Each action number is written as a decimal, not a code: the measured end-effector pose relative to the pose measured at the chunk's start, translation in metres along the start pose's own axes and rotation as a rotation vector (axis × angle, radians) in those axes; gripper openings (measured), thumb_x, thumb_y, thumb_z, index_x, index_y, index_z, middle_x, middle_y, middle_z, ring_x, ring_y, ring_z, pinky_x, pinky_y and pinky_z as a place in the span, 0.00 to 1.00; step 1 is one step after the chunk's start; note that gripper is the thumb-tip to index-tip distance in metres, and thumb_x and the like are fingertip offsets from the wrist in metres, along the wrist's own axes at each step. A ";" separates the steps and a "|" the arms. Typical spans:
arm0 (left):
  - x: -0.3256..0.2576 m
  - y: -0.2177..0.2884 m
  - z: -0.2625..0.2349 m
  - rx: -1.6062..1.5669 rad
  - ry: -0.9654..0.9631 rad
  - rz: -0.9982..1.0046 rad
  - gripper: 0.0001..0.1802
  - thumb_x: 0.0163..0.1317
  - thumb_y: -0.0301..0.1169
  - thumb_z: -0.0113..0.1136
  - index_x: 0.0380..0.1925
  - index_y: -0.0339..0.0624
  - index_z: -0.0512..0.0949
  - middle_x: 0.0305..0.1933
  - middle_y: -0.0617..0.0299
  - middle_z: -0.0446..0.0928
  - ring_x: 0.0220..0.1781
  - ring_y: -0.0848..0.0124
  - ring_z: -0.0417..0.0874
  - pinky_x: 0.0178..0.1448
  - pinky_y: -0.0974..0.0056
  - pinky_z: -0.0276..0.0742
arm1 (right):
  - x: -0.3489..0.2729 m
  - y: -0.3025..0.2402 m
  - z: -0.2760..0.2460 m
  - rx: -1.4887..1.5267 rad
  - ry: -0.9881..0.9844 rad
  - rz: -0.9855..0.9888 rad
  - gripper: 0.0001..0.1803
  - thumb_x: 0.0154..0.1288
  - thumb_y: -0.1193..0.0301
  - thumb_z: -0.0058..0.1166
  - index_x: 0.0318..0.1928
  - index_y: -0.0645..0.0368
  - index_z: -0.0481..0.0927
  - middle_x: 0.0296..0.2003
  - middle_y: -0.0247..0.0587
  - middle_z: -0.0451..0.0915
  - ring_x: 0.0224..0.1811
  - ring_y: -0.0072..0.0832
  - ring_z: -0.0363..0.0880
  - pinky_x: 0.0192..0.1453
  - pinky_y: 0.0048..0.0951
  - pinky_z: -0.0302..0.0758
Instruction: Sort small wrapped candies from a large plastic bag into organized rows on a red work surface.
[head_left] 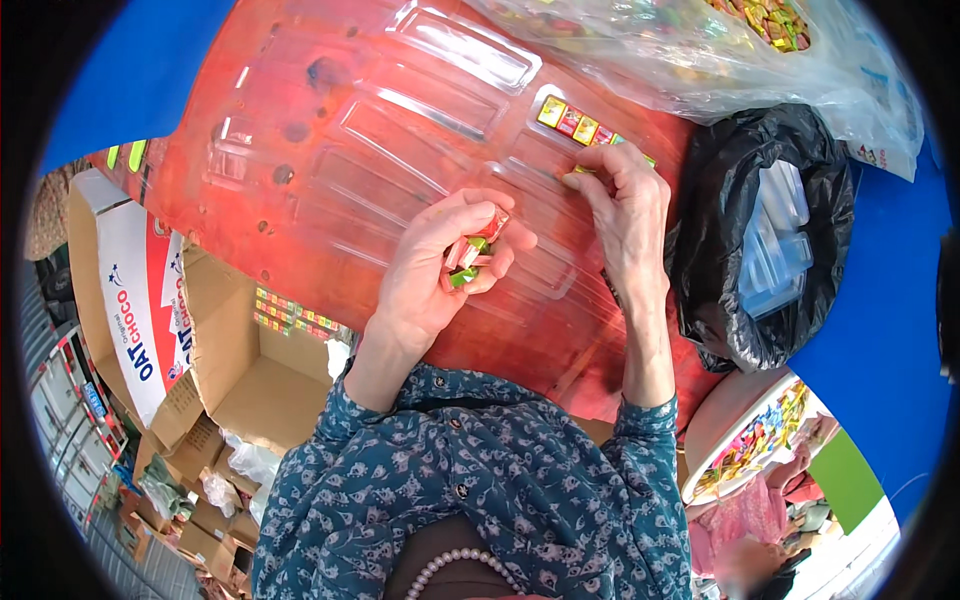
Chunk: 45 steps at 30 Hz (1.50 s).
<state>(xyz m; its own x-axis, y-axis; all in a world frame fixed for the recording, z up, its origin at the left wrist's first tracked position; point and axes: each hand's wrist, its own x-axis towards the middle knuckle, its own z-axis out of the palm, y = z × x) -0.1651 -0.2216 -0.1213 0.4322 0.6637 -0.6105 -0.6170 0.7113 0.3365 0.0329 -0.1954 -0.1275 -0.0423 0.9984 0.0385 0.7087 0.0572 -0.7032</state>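
My left hand (425,255) is cupped, with its fingers curled around several small foil-wrapped candies (470,255) in red, green and pink. To its right, my right hand (630,200) pinches a small green-yellow wrapped candy (583,171) between thumb and fingertips. It is low over a long compartment of a clear plastic tray (470,170). Red and yellow candies (587,128) line up side by side in that compartment, running under my right fingers, which hide part of the row. Other long compartments of the tray show no candies.
A red tabletop (300,60) lies under the tray. Beyond it is a clear bag (640,50) of candies. At right stands a black bag (705,250) with clear plastic pieces, above a white tub (715,430) of candies. Open cardboard boxes (225,340) stand at lower left.
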 end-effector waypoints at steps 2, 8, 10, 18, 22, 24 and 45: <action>0.001 0.003 0.001 -0.010 -0.004 -0.002 0.13 0.66 0.32 0.52 0.45 0.35 0.75 0.35 0.47 0.81 0.24 0.74 0.77 0.21 0.75 0.66 | 0.001 -0.003 0.004 0.160 0.012 0.209 0.07 0.51 0.78 0.61 0.31 0.65 0.77 0.29 0.49 0.77 0.33 0.42 0.78 0.37 0.35 0.73; 0.006 0.006 0.000 -0.004 0.005 -0.023 0.15 0.66 0.33 0.51 0.47 0.35 0.76 0.37 0.48 0.81 0.26 0.75 0.78 0.23 0.75 0.67 | 0.000 0.004 0.010 0.096 0.076 -0.007 0.05 0.53 0.78 0.60 0.33 0.65 0.79 0.28 0.47 0.76 0.32 0.39 0.78 0.37 0.34 0.73; 0.007 0.007 0.002 -0.001 0.021 -0.024 0.16 0.66 0.34 0.50 0.48 0.36 0.76 0.38 0.48 0.81 0.27 0.76 0.78 0.24 0.75 0.67 | -0.002 0.005 0.011 0.090 0.094 0.009 0.05 0.54 0.79 0.59 0.33 0.65 0.80 0.28 0.47 0.76 0.32 0.39 0.78 0.37 0.33 0.73; 0.015 0.006 0.009 0.058 0.019 0.002 0.20 0.63 0.30 0.48 0.54 0.32 0.72 0.45 0.44 0.80 0.28 0.76 0.76 0.21 0.77 0.67 | -0.008 0.003 0.008 0.124 0.184 0.095 0.04 0.56 0.80 0.58 0.34 0.65 0.79 0.30 0.47 0.76 0.32 0.39 0.77 0.38 0.33 0.73; 0.018 0.003 0.007 0.039 0.015 -0.012 0.19 0.63 0.31 0.48 0.52 0.33 0.72 0.45 0.44 0.80 0.27 0.75 0.76 0.22 0.77 0.68 | -0.015 -0.002 0.009 0.088 0.130 0.113 0.05 0.56 0.80 0.58 0.34 0.65 0.78 0.30 0.47 0.75 0.32 0.41 0.77 0.37 0.33 0.73; 0.019 0.001 0.007 0.048 0.040 0.010 0.17 0.64 0.30 0.48 0.50 0.34 0.72 0.45 0.44 0.80 0.28 0.75 0.76 0.24 0.77 0.68 | -0.020 0.002 0.016 0.058 0.120 0.079 0.05 0.56 0.80 0.57 0.35 0.64 0.78 0.31 0.47 0.75 0.31 0.42 0.78 0.36 0.34 0.74; 0.028 -0.001 0.022 0.101 -0.041 -0.006 0.21 0.63 0.29 0.52 0.54 0.30 0.71 0.35 0.58 0.78 0.26 0.72 0.80 0.20 0.73 0.65 | -0.012 -0.030 -0.007 0.400 -0.072 0.154 0.09 0.57 0.79 0.59 0.40 0.65 0.81 0.28 0.40 0.76 0.28 0.24 0.76 0.30 0.26 0.71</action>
<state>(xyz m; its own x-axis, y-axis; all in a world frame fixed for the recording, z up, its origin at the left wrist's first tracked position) -0.1375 -0.1983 -0.1230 0.4633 0.6668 -0.5838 -0.5456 0.7337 0.4050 0.0167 -0.2090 -0.1023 -0.0161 0.9916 -0.1282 0.3823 -0.1124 -0.9172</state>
